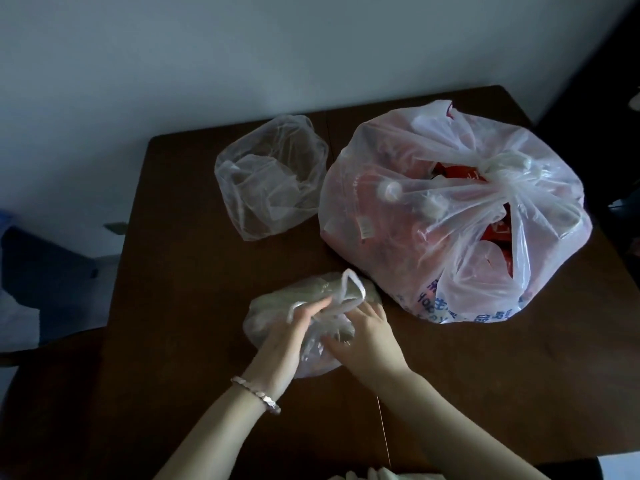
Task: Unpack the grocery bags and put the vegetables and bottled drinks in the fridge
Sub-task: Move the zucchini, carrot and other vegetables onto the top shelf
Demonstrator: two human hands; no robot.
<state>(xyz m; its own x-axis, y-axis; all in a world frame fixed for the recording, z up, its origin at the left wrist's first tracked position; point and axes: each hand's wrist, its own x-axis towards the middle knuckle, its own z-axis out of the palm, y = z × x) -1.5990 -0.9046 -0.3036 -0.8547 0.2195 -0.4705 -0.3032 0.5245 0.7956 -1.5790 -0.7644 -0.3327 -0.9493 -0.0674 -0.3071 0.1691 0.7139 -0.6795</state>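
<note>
Nearest thing is some pale crumpled plastic [388, 474] peeking in at the bottom edge, can't tell what it is. Just above that, both hands are working on a small bag [277, 313], thin cloudy film, all wrinkly and rounded, something pale greenish inside. The left hand [291, 337], with a beaded bracelet [256, 394] on its wrist, is pinching the twisted white handles [346, 292]; the right hand [363, 337] is lying curled on the bunched neck, fingers pressing into the plastic. Beyond the right hand a big knotted bag [450, 216] is bulging with red packets and bottle caps, blue print low down. Beyond the left hand a clear bag [270, 178] is sitting open and slumped. Dark brown smooth worktop [180, 271] underneath.
</note>
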